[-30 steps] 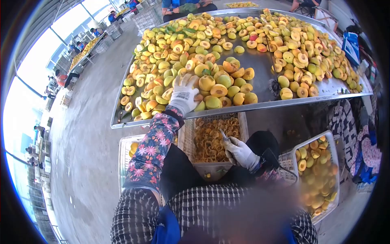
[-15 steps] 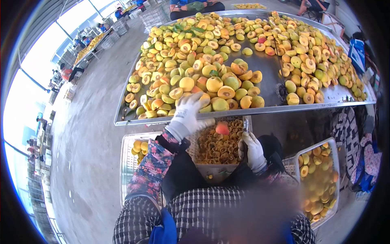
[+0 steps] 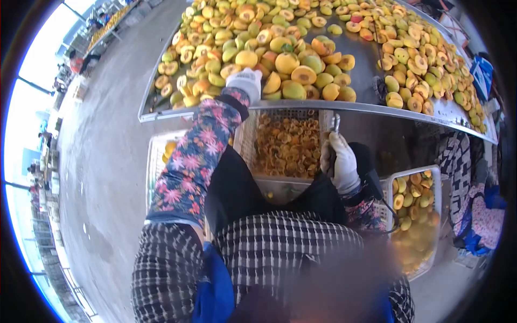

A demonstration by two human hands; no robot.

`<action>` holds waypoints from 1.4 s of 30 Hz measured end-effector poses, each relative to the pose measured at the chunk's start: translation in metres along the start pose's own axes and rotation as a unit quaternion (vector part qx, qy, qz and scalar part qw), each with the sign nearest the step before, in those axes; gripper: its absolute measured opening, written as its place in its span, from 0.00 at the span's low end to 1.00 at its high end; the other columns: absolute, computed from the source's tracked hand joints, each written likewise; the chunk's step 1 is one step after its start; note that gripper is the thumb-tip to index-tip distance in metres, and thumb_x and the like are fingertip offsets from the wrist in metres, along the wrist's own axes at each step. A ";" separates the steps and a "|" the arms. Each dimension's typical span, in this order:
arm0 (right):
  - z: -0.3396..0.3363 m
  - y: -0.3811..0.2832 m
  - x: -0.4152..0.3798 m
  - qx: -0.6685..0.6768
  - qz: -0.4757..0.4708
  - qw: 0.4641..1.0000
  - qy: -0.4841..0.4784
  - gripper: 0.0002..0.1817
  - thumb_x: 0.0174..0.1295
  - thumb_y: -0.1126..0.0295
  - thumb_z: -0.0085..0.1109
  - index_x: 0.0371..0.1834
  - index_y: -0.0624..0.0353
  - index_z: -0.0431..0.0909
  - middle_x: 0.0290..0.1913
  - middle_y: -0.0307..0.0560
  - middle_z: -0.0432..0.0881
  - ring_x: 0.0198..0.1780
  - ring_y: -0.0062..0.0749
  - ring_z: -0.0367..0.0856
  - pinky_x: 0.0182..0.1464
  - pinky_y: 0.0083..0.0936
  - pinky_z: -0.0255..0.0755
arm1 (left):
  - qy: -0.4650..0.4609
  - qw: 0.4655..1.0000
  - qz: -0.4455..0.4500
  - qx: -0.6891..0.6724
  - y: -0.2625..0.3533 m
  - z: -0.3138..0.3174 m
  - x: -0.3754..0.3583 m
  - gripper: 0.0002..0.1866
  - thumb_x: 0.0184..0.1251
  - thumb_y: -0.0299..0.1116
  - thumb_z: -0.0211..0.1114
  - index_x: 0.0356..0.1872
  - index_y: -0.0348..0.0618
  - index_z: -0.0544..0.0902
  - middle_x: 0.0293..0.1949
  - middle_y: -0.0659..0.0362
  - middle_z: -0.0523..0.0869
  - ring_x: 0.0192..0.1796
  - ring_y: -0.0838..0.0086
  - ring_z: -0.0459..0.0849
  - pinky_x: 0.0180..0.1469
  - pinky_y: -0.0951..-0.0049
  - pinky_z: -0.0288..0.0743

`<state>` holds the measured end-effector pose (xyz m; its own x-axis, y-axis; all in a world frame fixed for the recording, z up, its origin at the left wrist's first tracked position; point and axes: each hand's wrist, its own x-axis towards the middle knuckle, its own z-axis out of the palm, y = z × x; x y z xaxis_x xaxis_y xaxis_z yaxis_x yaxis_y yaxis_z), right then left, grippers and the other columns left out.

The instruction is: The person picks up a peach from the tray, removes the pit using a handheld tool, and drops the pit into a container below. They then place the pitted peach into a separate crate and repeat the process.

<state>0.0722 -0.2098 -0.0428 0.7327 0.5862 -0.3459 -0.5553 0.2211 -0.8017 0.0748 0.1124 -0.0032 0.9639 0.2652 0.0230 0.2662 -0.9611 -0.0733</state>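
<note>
My left hand (image 3: 245,86), in a white glove, reaches over the near edge of the metal table (image 3: 371,109) and rests at a pile of yellow peach halves (image 3: 304,75). Its fingers are hidden among the fruit and behind the hand's back. My right hand (image 3: 343,164), also gloved, is closed round a small metal hand tool (image 3: 336,123) whose bright tip points up. It is just right of a crate (image 3: 245,142) between my knees, which holds many brown pits and scraps (image 3: 291,142).
A white crate with peach pieces (image 3: 171,149) stands at my left, partly behind my sleeve. Another crate of peach halves (image 3: 414,199) is at my right. More halves cover the table's right side (image 3: 412,64). Other people sit along tables at far left.
My left hand has moved forward from above the pit crate onto the fruit pile. A reddish piece seen in the air above that crate is gone from sight. My right hand still holds the tool.
</note>
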 end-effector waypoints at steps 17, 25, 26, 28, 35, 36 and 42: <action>0.014 -0.010 -0.029 -0.047 0.013 0.998 -0.027 0.12 0.72 0.58 0.51 0.46 0.55 0.72 0.21 0.36 0.71 0.16 0.19 0.67 0.18 0.18 0.61 | 0.137 0.831 -0.097 -0.530 -0.035 -0.011 -0.035 0.19 0.61 0.35 0.66 0.53 0.45 0.82 0.46 0.48 0.86 0.50 0.61 0.85 0.54 0.67 0.77; 0.077 -0.019 -0.003 -0.338 -0.259 0.892 -0.149 0.11 0.67 0.70 0.54 0.47 0.67 0.74 0.37 0.57 0.76 0.37 0.52 0.78 0.37 0.36 0.73 | 0.062 0.073 -0.127 -0.987 0.051 -0.035 -0.080 0.17 0.71 0.47 0.57 0.52 0.49 0.76 0.49 0.52 0.82 0.50 0.53 0.82 0.47 0.55 0.82; 0.082 -0.026 0.003 -0.470 -0.532 0.685 -0.165 0.13 0.68 0.68 0.54 0.49 0.66 0.72 0.37 0.59 0.78 0.37 0.56 0.78 0.36 0.39 0.72 | 0.073 0.099 -0.117 -0.985 0.059 -0.031 -0.080 0.18 0.71 0.50 0.56 0.53 0.50 0.76 0.50 0.52 0.82 0.51 0.53 0.82 0.48 0.55 0.81; 0.101 -0.041 -0.008 -0.469 -0.350 0.799 -0.138 0.15 0.68 0.67 0.53 0.52 0.64 0.69 0.34 0.61 0.80 0.35 0.61 0.79 0.36 0.43 0.72 | 0.095 0.151 -0.096 -0.979 0.072 -0.025 -0.080 0.22 0.72 0.55 0.55 0.55 0.51 0.75 0.52 0.52 0.81 0.51 0.55 0.81 0.50 0.56 0.80; 0.105 -0.029 0.001 -0.544 -0.357 0.756 -0.066 0.17 0.68 0.68 0.53 0.55 0.66 0.65 0.33 0.68 0.78 0.36 0.69 0.76 0.34 0.52 0.67 | 0.162 0.321 -0.060 -0.931 0.103 -0.038 -0.092 0.24 0.78 0.53 0.47 0.53 0.39 0.73 0.50 0.54 0.80 0.48 0.65 0.81 0.52 0.63 0.78; 0.104 -0.028 0.001 -0.537 -0.356 0.762 -0.070 0.17 0.68 0.68 0.53 0.54 0.66 0.65 0.32 0.69 0.78 0.36 0.69 0.76 0.34 0.52 0.67 | 0.175 0.341 -0.066 -0.921 0.106 -0.039 -0.093 0.24 0.78 0.52 0.46 0.53 0.39 0.73 0.49 0.54 0.80 0.48 0.65 0.81 0.52 0.64 0.78; 0.087 -0.032 0.000 -0.582 -0.308 0.743 -0.121 0.16 0.69 0.65 0.53 0.50 0.66 0.64 0.30 0.69 0.78 0.34 0.68 0.77 0.32 0.53 0.67 | 0.116 0.447 -0.094 -0.882 0.101 -0.054 -0.105 0.22 0.80 0.47 0.44 0.46 0.38 0.78 0.39 0.56 0.84 0.40 0.72 0.83 0.46 0.75 0.77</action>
<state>0.0556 -0.1485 0.0253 0.5357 0.8077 0.2461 0.6756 -0.2353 -0.6987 0.0001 -0.0169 0.0410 0.8438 0.5363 -0.0190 -0.2711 0.4566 0.8474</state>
